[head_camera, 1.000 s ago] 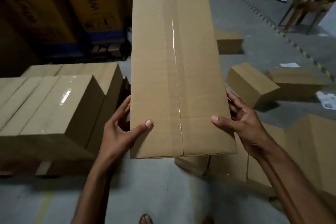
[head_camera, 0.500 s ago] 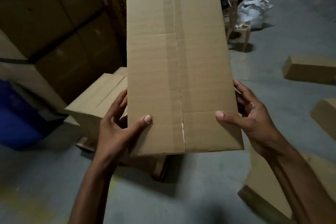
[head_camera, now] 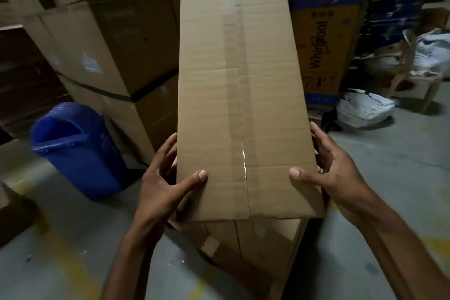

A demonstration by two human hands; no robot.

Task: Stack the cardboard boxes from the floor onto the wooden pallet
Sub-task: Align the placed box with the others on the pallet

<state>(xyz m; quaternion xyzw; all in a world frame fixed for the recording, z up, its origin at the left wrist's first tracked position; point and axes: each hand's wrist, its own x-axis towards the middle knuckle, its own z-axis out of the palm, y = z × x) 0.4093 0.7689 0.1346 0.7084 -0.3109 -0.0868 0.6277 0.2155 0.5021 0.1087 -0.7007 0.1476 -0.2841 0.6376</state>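
Note:
A long taped cardboard box fills the middle of the view, held up in the air lengthwise away from me. My left hand grips its near left edge, thumb on top and fingers underneath. My right hand grips the near right edge the same way. Below the held box lie other cardboard boxes, low near the floor. The wooden pallet is not visible.
A blue plastic bin stands on the concrete floor at the left. Large cartons are stacked behind, one of them printed in blue and yellow. White bags and a wooden chair sit at the right.
The view has swung left with the box still held in both hands. The scattered floor boxes and low stack left the view; the blue bin and tall cartons now face me.

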